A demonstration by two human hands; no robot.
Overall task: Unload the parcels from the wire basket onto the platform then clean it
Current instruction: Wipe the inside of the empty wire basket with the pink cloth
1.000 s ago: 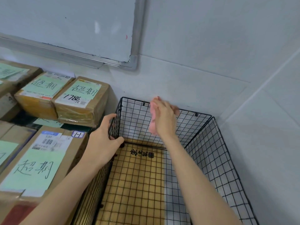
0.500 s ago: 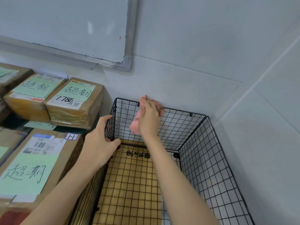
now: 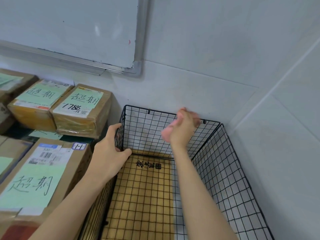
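**Basket emptied, cloth on the far wall**

Wire basket stood in the room's corner with no parcels in it. Its long axis ran away from the person toward the tiled wall, and a yellow printed board showed through the floor mesh. Against the inside of the far short wall, just under the top rim and right of its middle, the right hand clutched a bunched pink cloth, both blurred. The left hand had fingers and thumb curled round the far-left corner wires, apparently steadying the frame. Wiping seemed under way. A next stroke would likely run sideways along that wall, across the long axis, with the right side wall nearest the cloth hand. Labelled parcels sat stacked just left of the basket, below a whiteboard.
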